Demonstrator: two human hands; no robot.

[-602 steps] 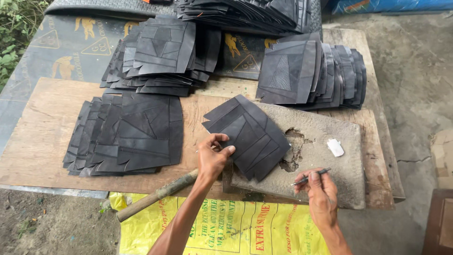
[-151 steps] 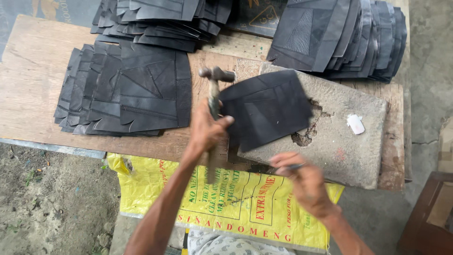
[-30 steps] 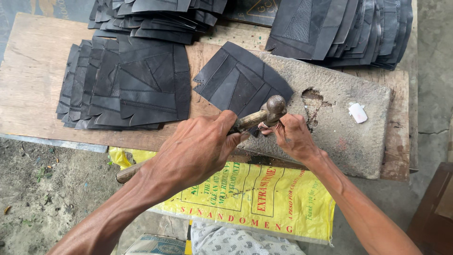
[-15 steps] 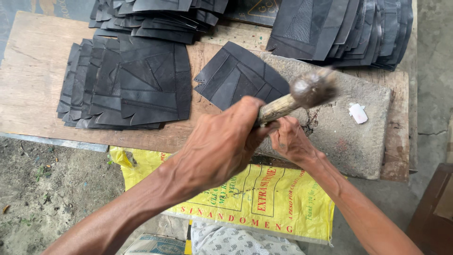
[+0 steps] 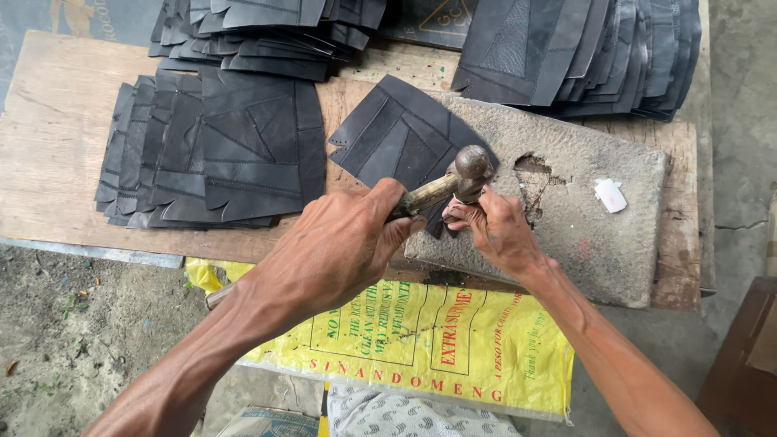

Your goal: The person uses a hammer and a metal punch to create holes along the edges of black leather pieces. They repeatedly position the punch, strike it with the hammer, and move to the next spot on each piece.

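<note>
My left hand (image 5: 340,243) grips the wooden handle of a hammer (image 5: 471,166); its round metal head is down just above my right hand (image 5: 498,231). My right hand's fingers are pinched shut around a thin metal tool, mostly hidden, held upright at the near corner of a small stack of black cut pieces (image 5: 388,133). That stack lies partly on a rough grey concrete slab (image 5: 599,243), partly on the wooden board (image 5: 57,137).
Fanned stacks of black pieces lie at left (image 5: 218,150), top centre (image 5: 275,32) and top right (image 5: 583,48). The slab has a chipped hollow (image 5: 530,166) and a small white scrap (image 5: 609,195). A yellow printed sack (image 5: 437,340) hangs below the board's front edge.
The hammer head was raised to the right half a second ago and has come down onto the tool in my right hand. The black stack has stayed put.
</note>
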